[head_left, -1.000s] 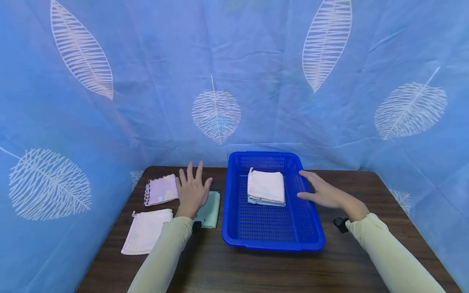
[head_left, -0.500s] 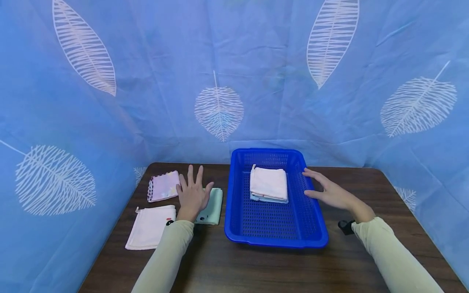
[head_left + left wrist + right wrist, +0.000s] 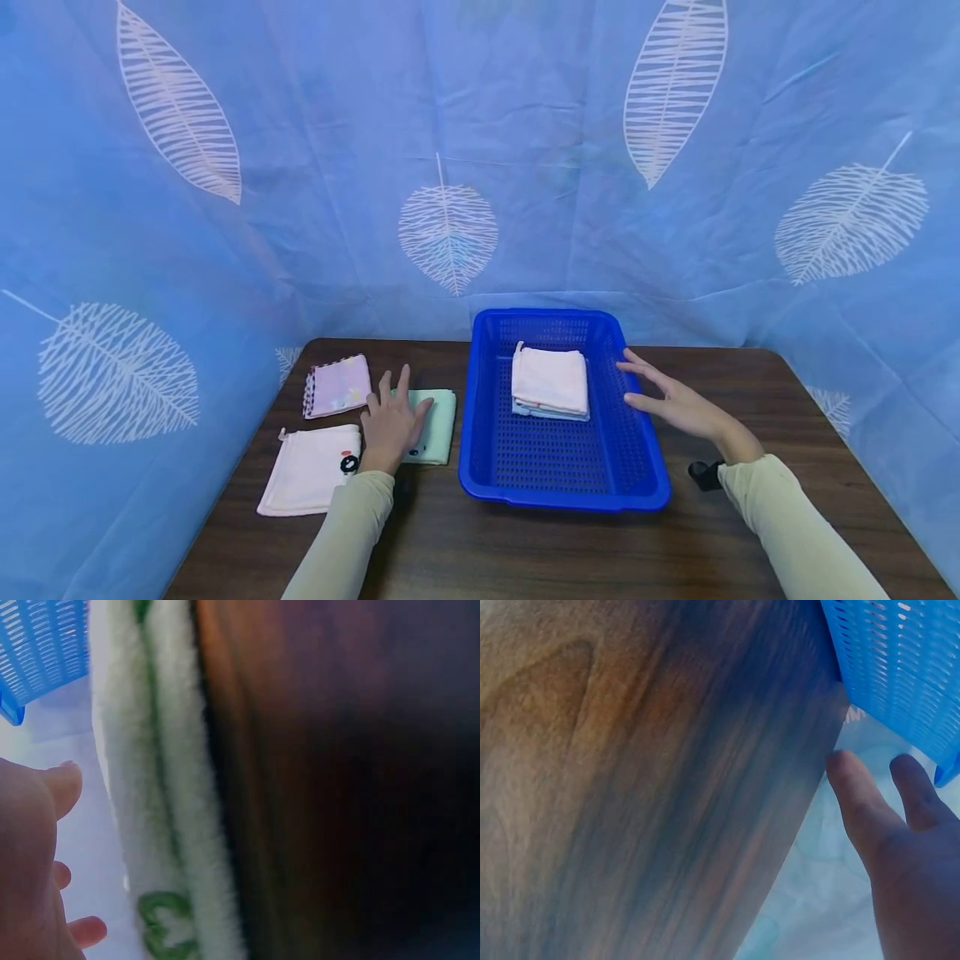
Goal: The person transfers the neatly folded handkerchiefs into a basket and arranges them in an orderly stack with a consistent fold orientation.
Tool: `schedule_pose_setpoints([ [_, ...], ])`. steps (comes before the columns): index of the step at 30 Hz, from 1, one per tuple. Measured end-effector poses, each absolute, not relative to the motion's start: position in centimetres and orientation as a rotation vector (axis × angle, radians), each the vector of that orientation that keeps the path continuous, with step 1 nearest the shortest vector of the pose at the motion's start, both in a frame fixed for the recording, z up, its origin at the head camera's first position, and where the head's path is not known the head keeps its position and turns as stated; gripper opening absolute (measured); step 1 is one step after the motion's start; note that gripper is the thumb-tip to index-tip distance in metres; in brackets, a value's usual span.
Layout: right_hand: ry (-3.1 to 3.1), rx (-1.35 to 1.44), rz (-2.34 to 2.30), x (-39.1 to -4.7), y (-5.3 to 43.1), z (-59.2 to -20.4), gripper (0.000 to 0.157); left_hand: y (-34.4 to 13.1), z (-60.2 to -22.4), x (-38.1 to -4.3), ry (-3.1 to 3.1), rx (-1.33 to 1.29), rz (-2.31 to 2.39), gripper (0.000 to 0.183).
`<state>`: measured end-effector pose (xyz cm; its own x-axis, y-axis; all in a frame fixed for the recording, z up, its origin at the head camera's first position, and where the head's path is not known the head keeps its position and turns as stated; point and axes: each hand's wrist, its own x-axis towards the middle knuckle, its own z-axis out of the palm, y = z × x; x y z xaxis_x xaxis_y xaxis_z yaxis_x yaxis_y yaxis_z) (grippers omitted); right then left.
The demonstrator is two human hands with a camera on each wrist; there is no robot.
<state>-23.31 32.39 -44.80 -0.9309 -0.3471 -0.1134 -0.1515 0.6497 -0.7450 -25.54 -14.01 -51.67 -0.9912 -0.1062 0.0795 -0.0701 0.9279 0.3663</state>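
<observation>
My left hand (image 3: 392,427) is over the left part of a folded mint-green towel (image 3: 441,417), fingers spread and slightly bent. In the left wrist view the towel's thick folded edge (image 3: 176,787), with a green print, stands close beside the thumb (image 3: 64,787). My right hand (image 3: 678,406) is at the right side of a blue perforated plastic basket (image 3: 558,497), thumb and fingers apart, fingertips close to its rim. The right wrist view shows two of its fingers extended below the basket wall (image 3: 900,660). Inside the basket lies a small stack of folded towels (image 3: 551,375), a pale pink one on top.
Left of my left hand lie a folded lilac towel (image 3: 341,385) with a checked edge and a white towel (image 3: 307,471) with a printed face. All stand on a dark wooden table (image 3: 525,550). A blue leaf-patterned cloth (image 3: 525,208) hangs behind and at both sides.
My left hand has come down and back over the green towel, its fingers bending a little from straight. The right hand has stayed beside the basket. Towels and basket have not moved.
</observation>
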Motion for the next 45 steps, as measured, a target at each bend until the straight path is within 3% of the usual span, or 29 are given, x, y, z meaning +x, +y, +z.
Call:
schedule_pose_setpoints([
  [19, 2.595, -0.382, -1.195, -23.5, 32.5, -45.2, 0.063, -14.6, -51.7, -24.2, -3.061, 0.325, -0.595, 0.092],
  [33, 2.593, -0.399, -1.192, -23.6, 32.6, -45.5, 0.063, -14.7, -51.5, -23.8, -3.080, 0.392, -0.446, 0.091],
  [45, 2.595, -0.387, -1.175, -23.6, 32.4, -45.2, 0.065, -15.0, -51.0, -25.0, -3.053, 0.624, -0.751, 0.092],
])
